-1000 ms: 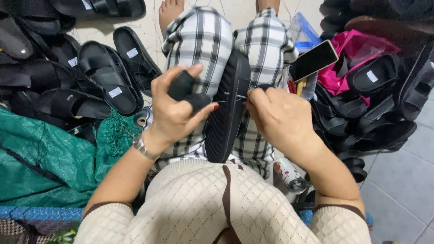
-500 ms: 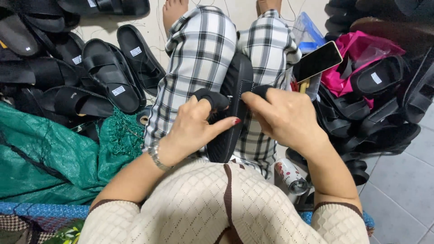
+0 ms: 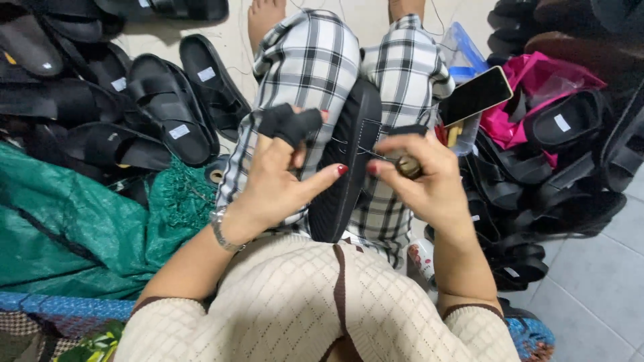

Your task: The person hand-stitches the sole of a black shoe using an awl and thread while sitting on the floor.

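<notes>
both hands grip a black sandal (image 3: 349,161); white-labelled sandals (image 3: 171,121) beside.

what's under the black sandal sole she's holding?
Under the black sandal sole are the checked trousers on the person's lap. The sole's underside facing the lap and its lower tip's resting spot are hidden.

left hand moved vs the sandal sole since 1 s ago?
Yes. The left hand slid down the black sole toward the body and now pinches the black strap above it; the sole itself stays on the lap.
</notes>
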